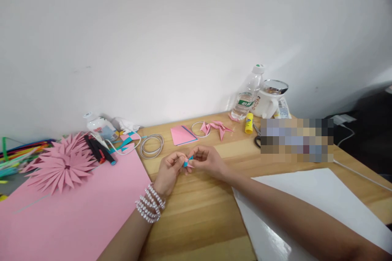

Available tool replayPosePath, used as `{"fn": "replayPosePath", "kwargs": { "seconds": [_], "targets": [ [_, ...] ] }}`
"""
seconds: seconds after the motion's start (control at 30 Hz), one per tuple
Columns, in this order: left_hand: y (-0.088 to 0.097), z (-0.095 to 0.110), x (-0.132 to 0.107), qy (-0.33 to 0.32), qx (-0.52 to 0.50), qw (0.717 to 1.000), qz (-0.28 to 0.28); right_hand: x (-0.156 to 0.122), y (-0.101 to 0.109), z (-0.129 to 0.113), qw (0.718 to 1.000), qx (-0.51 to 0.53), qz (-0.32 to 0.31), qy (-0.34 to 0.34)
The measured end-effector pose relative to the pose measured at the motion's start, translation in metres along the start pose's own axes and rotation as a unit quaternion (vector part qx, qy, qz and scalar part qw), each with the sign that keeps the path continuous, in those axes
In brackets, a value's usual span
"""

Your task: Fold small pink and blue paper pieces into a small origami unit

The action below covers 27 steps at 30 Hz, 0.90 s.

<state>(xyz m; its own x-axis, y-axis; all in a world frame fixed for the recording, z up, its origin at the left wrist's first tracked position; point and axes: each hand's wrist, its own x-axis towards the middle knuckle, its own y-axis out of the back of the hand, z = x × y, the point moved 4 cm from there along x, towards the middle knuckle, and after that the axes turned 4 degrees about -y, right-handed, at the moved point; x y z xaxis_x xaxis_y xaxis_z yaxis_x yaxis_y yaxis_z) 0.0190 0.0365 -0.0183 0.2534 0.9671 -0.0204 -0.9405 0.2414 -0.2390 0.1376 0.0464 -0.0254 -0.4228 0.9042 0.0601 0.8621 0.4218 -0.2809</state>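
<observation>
Between my two hands, above the middle of the wooden table, is a small folded piece of pink and blue paper. My left hand, with pearl bracelets at the wrist, pinches its left side. The fingers of my right hand are closed on its right side. Fingers cover much of the paper, so its full shape is hidden. Just beyond my hands lies a stack of pink and blue paper squares. Folded pink paper pieces rest to the right of that stack.
Pink sheet with a large pink paper flower and markers at left. Coiled cable by the wall. Water bottle, white mug, yellow glue stick and scissors at right. White sheet under my right arm.
</observation>
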Motion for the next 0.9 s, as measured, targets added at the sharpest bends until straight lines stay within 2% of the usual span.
{"fn": "replayPosePath", "kwargs": {
  "seconds": [0.2, 0.37, 0.47, 0.57, 0.7, 0.9],
  "targets": [
    [0.004, -0.003, 0.001, -0.013, 0.028, 0.999, 0.011, -0.001, 0.0, 0.001, 0.999, -0.029, 0.029, 0.024],
    [0.01, -0.004, 0.002, -0.03, 0.067, 0.997, 0.026, 0.0, 0.001, 0.002, 0.999, -0.004, 0.028, -0.02],
    [0.009, -0.002, 0.002, -0.037, 0.057, 0.997, 0.03, -0.001, 0.001, 0.001, 0.999, -0.012, 0.033, -0.02],
    [0.009, -0.001, 0.001, -0.044, 0.071, 0.994, 0.071, -0.001, 0.001, 0.001, 0.997, -0.061, 0.047, 0.021],
    [0.014, -0.001, -0.002, -0.083, 0.182, 0.969, 0.143, 0.0, 0.006, 0.005, 0.984, -0.128, 0.112, 0.055],
    [0.01, -0.006, -0.004, -0.134, 0.269, 0.949, 0.097, 0.0, 0.008, 0.006, 0.981, -0.151, 0.106, 0.063]
  ]
}}
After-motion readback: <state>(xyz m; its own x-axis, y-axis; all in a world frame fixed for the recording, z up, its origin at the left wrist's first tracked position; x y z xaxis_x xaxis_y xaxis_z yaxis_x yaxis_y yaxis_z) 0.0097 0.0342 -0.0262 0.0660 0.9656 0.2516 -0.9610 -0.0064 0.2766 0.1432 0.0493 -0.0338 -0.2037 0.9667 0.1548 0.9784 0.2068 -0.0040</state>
